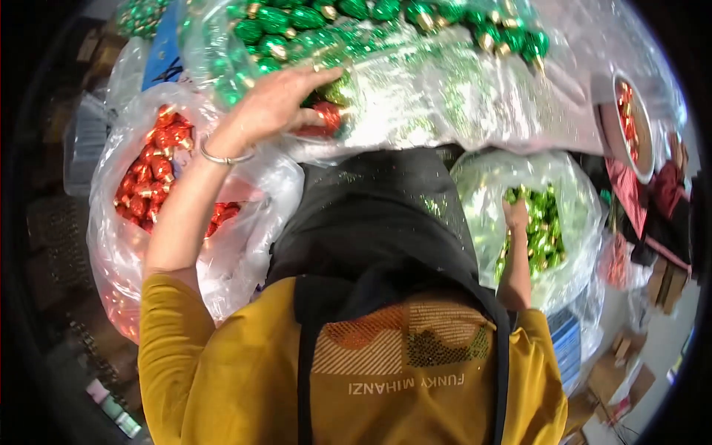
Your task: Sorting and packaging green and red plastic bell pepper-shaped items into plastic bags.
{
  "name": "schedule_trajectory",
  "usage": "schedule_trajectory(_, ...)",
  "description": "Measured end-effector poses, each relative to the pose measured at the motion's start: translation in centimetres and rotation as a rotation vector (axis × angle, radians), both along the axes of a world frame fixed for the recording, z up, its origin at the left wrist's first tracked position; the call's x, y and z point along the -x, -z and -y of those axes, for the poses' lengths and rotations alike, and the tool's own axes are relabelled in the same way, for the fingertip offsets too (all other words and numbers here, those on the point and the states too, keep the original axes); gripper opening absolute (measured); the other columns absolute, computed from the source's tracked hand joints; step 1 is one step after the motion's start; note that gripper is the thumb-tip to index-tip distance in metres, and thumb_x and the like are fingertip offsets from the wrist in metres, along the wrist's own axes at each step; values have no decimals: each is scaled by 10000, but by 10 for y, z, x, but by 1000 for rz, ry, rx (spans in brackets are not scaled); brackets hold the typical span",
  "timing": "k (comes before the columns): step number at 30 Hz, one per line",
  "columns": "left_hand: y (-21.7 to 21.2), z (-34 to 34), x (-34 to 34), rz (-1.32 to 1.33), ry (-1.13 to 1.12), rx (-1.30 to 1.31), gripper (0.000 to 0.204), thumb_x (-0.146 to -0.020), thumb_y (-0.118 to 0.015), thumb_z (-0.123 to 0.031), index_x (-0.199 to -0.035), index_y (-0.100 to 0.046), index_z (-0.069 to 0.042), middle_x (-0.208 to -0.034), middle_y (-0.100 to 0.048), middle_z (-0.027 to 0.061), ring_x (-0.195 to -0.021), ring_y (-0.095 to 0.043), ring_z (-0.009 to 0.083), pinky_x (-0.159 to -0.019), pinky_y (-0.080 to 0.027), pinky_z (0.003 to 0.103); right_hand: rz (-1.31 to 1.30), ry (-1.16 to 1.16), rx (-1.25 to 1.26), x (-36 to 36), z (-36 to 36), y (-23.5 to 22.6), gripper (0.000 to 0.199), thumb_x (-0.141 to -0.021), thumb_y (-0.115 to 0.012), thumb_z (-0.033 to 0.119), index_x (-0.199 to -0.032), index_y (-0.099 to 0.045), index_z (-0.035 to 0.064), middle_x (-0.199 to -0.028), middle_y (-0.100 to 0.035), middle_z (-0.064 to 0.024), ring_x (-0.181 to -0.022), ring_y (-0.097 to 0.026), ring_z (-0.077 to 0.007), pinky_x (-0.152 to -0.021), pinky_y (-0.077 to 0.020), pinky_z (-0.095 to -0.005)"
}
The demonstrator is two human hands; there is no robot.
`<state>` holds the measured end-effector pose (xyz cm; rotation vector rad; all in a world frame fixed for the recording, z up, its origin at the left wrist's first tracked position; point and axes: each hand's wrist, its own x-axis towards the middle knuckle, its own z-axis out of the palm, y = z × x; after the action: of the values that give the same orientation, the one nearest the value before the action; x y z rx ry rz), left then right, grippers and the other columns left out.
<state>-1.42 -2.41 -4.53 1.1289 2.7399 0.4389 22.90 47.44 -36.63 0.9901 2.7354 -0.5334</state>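
Observation:
At the near left edge of the shiny work surface, my left hand (271,104) curves its thumb and index finger around a red glittery ornament (328,119) and a light green ornament (338,90). Its other fingers are partly hidden. My right hand (517,215) reaches into a clear plastic bag (475,178) of light green ornaments (547,230), fingers closed around a light green ornament (511,196). Dark green ornaments (271,21) with gold caps lie in a clear bag across the back of the surface.
Left of my lap, a clear bag (104,237) holds red ornaments (152,178). A white tub (614,126) with red ornaments stands at the far right, near another person's hand (678,152). Cardboard boxes (610,371) lie at the lower right, by a blue crate (567,345).

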Motion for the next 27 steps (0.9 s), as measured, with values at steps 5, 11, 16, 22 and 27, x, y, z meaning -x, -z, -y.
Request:
schedule_trajectory(5,-27,72,-47,-166,-555,-512,394,-813,-668,-138,-1185,-578,-41,-1044,-641,133,-902,-612,183,-782,-485,295,-504,301,745,17,-9,-75,375,-760,-664,304,-911,-561,-24,-753,-586,-80,-666,-544,-191,-646,-451,-329)
schedule_trajectory(11,71,287,-116,-204,-1073,82,437,-849,-617,-215,-1197,-520,31,-1037,-606,226,-960,-600,367,-820,-479,388,-451,-250,460,169,121,-226,304,-782,-668,286,-844,-594,-2,-654,-590,-68,-630,-539,-176,-623,-444,-323)
schedule_trajectory(16,121,299,-154,-142,-1089,370,492,-800,-651,-201,-1182,-454,38,-989,-589,262,-946,-566,414,-786,-464,461,-618,-834,-135,325,231,-265,463,-788,-618,277,-1201,-514,98,-1149,-540,-193,-954,-589,-374,-778,-492,-423)
schedule_trajectory(22,106,278,-142,213,-1204,290,453,-745,-690,-161,-1091,-458,18,-990,-580,257,-946,-561,414,-757,-461,479,-258,-1070,-457,444,263,-204,423,-819,-511,209,-1235,-508,136,-1199,-506,-187,-960,-583,-388,-784,-490,-457)
schedule_trajectory(27,111,278,-160,-2,-1118,306,360,-752,-667,-164,-1027,-528,20,-929,-610,239,-910,-576,405,-770,-464,479,-218,-1081,-572,403,263,-213,248,-798,-505,150,-1024,-576,75,-1066,-575,-163,-914,-610,-359,-734,-507,-466)
